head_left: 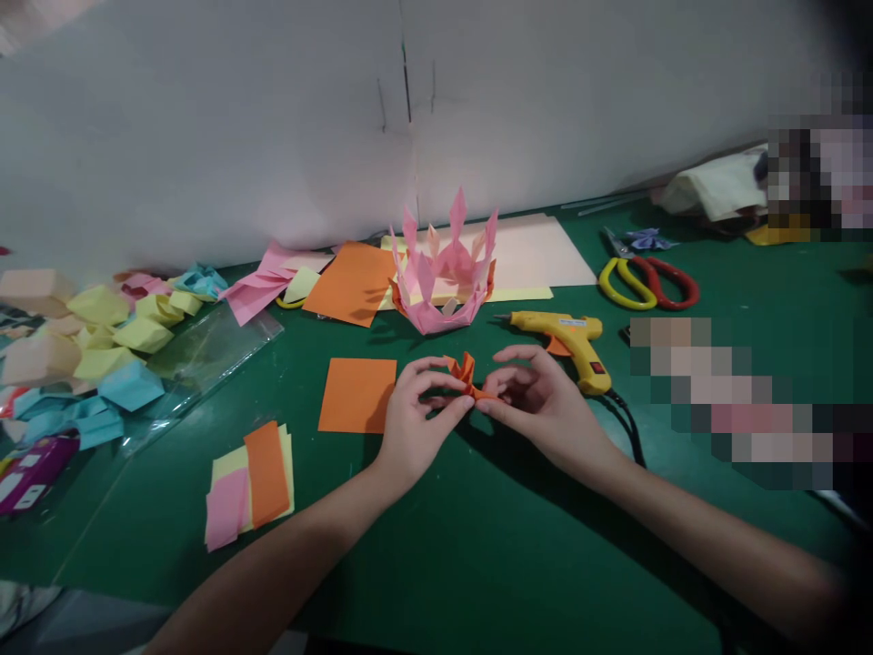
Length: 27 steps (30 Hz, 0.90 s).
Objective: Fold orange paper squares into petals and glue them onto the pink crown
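Note:
Between my two hands is a small folded orange origami piece (465,373), raised over the green table. My left hand (424,409) pinches its left side between thumb and fingers. My right hand (536,391) has its thumb and fingertips at the piece's right end, the other fingers curled. A flat orange paper square (358,396) lies by my left hand, partly behind it. Just beyond my hands stands a pink paper crown (446,291) with upright points and some orange at its sides. A yellow glue gun (569,337) rests on its side beyond my right hand.
Scissors (645,282) with yellow and red handles lie at the back right. Paper strips (265,478) are stacked at the front left. Several folded paper shapes (95,337) sit on clear plastic at the left. Large paper sheets (538,246) lie against the wall. The right side is blurred out.

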Each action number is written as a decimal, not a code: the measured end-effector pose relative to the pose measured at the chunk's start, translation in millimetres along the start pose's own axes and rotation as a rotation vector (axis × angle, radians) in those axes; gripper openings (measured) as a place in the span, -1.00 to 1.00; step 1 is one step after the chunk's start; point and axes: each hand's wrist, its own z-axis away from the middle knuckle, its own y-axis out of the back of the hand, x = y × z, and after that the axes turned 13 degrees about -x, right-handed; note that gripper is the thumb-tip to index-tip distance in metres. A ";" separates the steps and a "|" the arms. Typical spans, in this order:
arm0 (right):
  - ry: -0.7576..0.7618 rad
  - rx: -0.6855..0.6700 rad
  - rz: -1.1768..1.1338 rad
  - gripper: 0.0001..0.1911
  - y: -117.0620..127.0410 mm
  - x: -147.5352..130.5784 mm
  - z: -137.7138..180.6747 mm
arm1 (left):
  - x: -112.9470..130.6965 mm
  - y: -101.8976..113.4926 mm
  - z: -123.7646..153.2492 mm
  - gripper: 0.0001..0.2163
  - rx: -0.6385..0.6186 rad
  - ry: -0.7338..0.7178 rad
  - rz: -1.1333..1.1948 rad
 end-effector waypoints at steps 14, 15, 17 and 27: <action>0.091 -0.018 0.294 -0.73 -0.9 0.7 7.7 | -0.2 -0.4 2.9 -0.93 -0.016 0.032 -0.029; 0.092 -0.014 0.293 -0.73 -0.9 1.2 7.5 | -0.3 -0.3 2.8 -0.93 -0.013 0.030 -0.030; 0.095 -0.011 0.287 -0.72 -1.2 1.8 6.9 | -0.3 0.0 2.3 -0.93 -0.011 0.028 -0.035; 0.114 -0.005 0.254 -0.75 -1.6 1.9 5.7 | -0.5 -0.7 3.5 -0.95 -0.035 0.013 -0.084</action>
